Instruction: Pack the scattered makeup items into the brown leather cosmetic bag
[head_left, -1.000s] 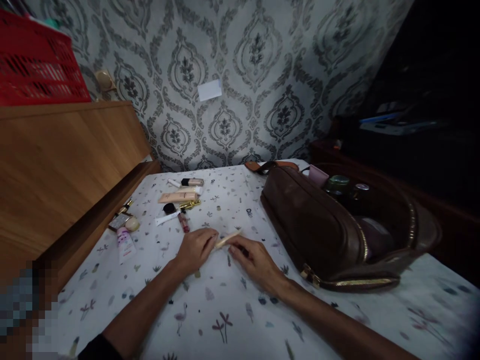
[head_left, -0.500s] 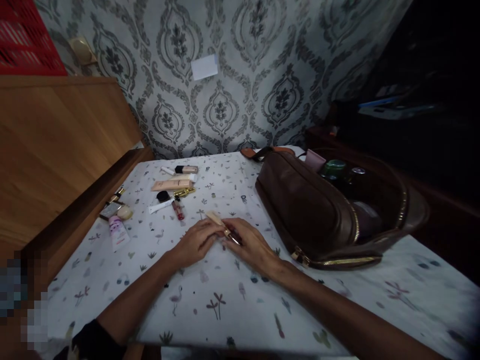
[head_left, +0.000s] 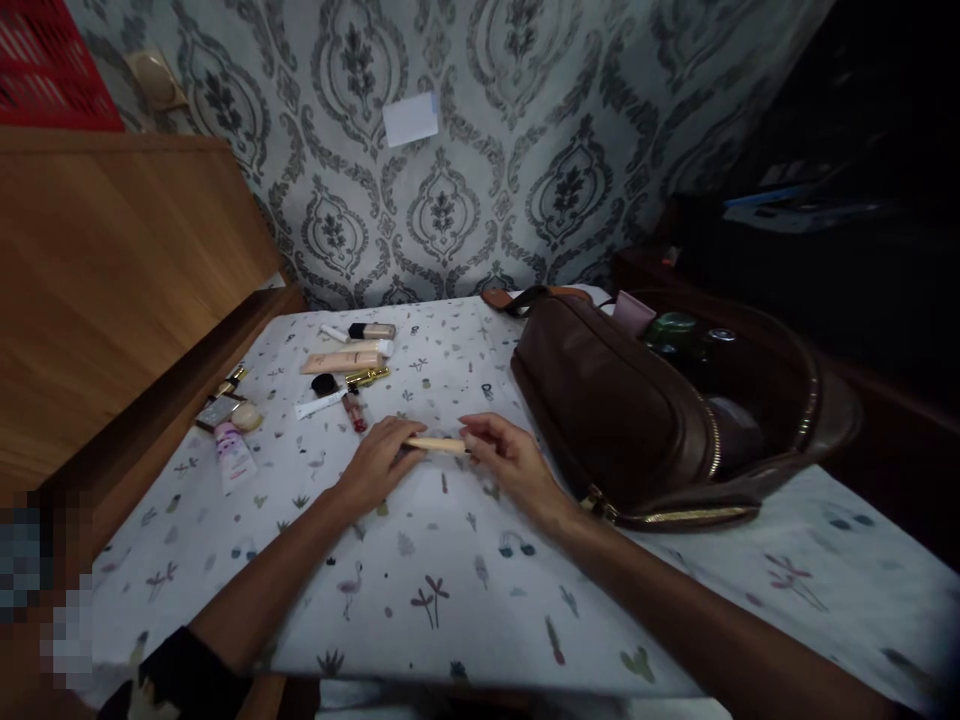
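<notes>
A slim beige cosmetic tube [head_left: 436,445] with a dark end lies level between my two hands, just above the table. My left hand [head_left: 381,462] is closed on its left end, which the fingers partly hide. At the right end, the thumb and fingers of my right hand [head_left: 510,460] pinch the tube's dark tip. Beyond my left hand, a small red-brown lip gloss tube [head_left: 353,411] and a white tube [head_left: 318,404] lie on the patterned tablecloth [head_left: 420,650].
An open brown bag [head_left: 600,400] holding bottles and tubes stands at the right. Behind my left hand lie a peach tube [head_left: 341,362], a gold tube [head_left: 367,377] and a black round pot [head_left: 324,384]. A purple-white tube [head_left: 233,455] lies near the wooden cabinet [head_left: 127,260].
The beige tube has turned from slanting to nearly level. My right hand has moved away from my left, from around the dark part to its end.
</notes>
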